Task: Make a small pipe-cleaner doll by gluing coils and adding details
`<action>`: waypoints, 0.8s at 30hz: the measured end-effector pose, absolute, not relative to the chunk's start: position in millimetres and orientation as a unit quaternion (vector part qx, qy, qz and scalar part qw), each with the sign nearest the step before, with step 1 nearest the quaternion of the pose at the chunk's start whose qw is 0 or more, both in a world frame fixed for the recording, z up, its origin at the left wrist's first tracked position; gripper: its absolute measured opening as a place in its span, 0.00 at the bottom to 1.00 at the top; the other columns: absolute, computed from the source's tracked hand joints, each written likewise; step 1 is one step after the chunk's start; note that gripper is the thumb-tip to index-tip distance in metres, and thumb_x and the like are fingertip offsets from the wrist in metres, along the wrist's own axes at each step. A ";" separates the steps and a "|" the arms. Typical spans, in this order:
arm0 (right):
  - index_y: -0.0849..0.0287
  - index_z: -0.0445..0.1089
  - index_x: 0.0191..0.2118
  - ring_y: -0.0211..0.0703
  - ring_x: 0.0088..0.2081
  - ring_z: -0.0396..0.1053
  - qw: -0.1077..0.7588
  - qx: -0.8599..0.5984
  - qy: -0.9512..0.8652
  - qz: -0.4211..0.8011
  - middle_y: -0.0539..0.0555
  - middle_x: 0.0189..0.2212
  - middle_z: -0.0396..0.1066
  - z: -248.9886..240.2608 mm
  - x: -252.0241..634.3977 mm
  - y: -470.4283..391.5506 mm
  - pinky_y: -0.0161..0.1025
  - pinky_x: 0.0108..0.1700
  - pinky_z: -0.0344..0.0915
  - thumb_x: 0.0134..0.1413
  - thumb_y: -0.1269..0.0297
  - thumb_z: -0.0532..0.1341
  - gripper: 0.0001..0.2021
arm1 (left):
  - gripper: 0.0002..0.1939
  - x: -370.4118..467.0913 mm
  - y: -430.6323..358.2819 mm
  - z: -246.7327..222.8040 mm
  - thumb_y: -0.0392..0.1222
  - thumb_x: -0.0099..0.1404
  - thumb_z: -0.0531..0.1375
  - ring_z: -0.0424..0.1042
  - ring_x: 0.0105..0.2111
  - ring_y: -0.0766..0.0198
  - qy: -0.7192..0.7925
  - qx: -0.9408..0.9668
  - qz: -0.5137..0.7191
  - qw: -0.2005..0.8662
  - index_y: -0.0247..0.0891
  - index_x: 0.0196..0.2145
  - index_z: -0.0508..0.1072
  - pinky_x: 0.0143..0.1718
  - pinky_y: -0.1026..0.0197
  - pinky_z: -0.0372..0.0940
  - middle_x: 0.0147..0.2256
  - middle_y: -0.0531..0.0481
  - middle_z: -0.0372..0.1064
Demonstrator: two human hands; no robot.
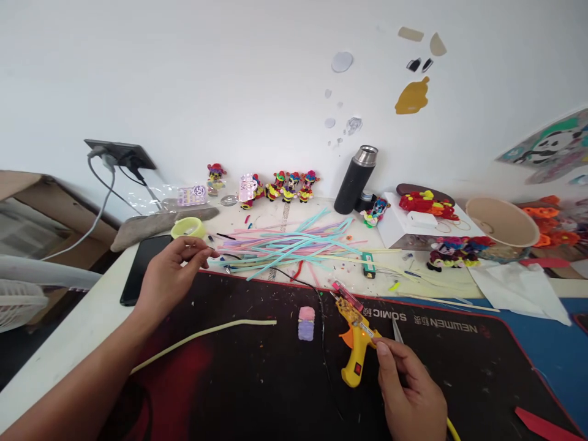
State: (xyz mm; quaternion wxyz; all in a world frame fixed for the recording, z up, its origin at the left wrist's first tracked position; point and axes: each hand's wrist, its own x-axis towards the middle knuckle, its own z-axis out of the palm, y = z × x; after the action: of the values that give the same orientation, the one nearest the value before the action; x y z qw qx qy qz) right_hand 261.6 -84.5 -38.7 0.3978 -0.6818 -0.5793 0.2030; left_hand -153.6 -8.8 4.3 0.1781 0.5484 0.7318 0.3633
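Observation:
My left hand (177, 272) is raised at the left end of a pile of pastel pipe cleaners (294, 242), thumb and fingers pinched; what they hold, if anything, is too small to make out. My right hand (408, 386) is closed, its fingertips at the back end of a yellow glue gun (356, 343) lying on the black mat. Whether they grip anything there is hidden. Scissor blades (397, 331) poke out beyond this hand. Between the hands lies a small pink and purple fuzzy piece (306, 323). One pale yellow pipe cleaner (206, 332) stretches below my left hand.
Several small colourful figures (289, 187) stand along the wall, near a black thermos (356, 180). At left are a yellow bowl (188, 228) and a dark phone (142, 269). A black cord (322, 331) crosses the mat. A beige bowl (500, 220) stands at right.

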 end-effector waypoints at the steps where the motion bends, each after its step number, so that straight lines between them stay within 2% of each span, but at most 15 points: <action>1: 0.57 0.82 0.37 0.49 0.26 0.79 0.401 -0.678 -0.583 0.201 0.56 0.29 0.84 -38.4 261.5 -83.9 0.37 0.31 0.76 0.66 0.42 0.61 0.23 | 0.15 -158.3 -2.9 3.9 0.56 0.72 0.59 0.79 0.35 0.56 0.735 0.582 0.310 0.157 0.43 0.45 0.73 0.42 0.57 0.70 0.39 0.50 0.84; 4: 0.57 0.82 0.35 0.48 0.25 0.80 0.416 -0.663 -0.591 0.195 0.55 0.28 0.84 -37.5 260.5 -82.2 0.35 0.29 0.76 0.66 0.42 0.62 0.22 | 0.16 -173.0 23.1 -1.2 0.54 0.69 0.59 0.78 0.39 0.51 0.736 0.618 0.251 0.116 0.42 0.44 0.80 0.41 0.54 0.68 0.42 0.46 0.83; 5: 0.57 0.82 0.35 0.48 0.25 0.80 0.420 -0.658 -0.594 0.193 0.55 0.28 0.84 -37.2 260.0 -81.8 0.34 0.29 0.76 0.66 0.43 0.63 0.22 | 0.17 -177.4 33.3 -3.6 0.51 0.70 0.56 0.78 0.40 0.49 0.726 0.659 0.187 0.060 0.41 0.45 0.80 0.42 0.53 0.69 0.43 0.44 0.83; 6: 0.56 0.82 0.35 0.48 0.26 0.81 0.424 -0.654 -0.596 0.191 0.55 0.28 0.84 -37.0 259.6 -81.6 0.34 0.29 0.76 0.66 0.44 0.63 0.21 | 0.19 -181.1 43.4 -6.1 0.49 0.72 0.53 0.78 0.44 0.48 0.709 0.694 0.124 0.004 0.40 0.47 0.81 0.45 0.52 0.69 0.44 0.42 0.82; 9: 0.56 0.82 0.36 0.47 0.26 0.82 0.430 -0.645 -0.602 0.190 0.55 0.29 0.85 -36.8 258.6 -82.2 0.32 0.27 0.75 0.68 0.47 0.62 0.19 | 0.20 -187.2 68.2 -13.2 0.43 0.71 0.52 0.74 0.53 0.42 0.691 0.719 0.073 -0.029 0.37 0.47 0.82 0.56 0.46 0.64 0.49 0.37 0.80; 13: 0.57 0.82 0.37 0.47 0.27 0.82 0.434 -0.637 -0.601 0.209 0.56 0.30 0.85 -39.0 257.9 -84.0 0.32 0.28 0.75 0.68 0.51 0.63 0.16 | 0.19 -185.4 81.9 -17.4 0.40 0.70 0.53 0.71 0.53 0.39 0.679 0.732 0.014 -0.048 0.35 0.46 0.83 0.54 0.44 0.62 0.47 0.35 0.80; 18: 0.57 0.81 0.39 0.47 0.27 0.82 0.434 -0.633 -0.599 0.230 0.53 0.27 0.83 -42.8 256.8 -85.5 0.33 0.27 0.74 0.69 0.53 0.63 0.14 | 0.19 -179.5 83.0 -11.5 0.37 0.72 0.52 0.69 0.50 0.43 0.657 0.751 -0.046 -0.058 0.31 0.47 0.83 0.51 0.46 0.60 0.47 0.34 0.80; 24: 0.57 0.81 0.39 0.46 0.27 0.82 0.429 -0.629 -0.606 0.233 0.52 0.26 0.82 -42.6 256.1 -85.2 0.33 0.27 0.74 0.69 0.54 0.63 0.14 | 0.16 -175.3 86.2 -5.4 0.36 0.72 0.53 0.67 0.48 0.42 0.637 0.762 -0.092 -0.076 0.31 0.42 0.82 0.47 0.47 0.58 0.44 0.33 0.80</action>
State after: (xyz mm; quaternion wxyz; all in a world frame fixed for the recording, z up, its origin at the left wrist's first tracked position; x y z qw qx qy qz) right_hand 256.1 -85.2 -42.6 0.4286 -0.6288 -0.6056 0.2325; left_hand -175.3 86.2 -5.4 -0.0764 0.7618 0.6366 -0.0922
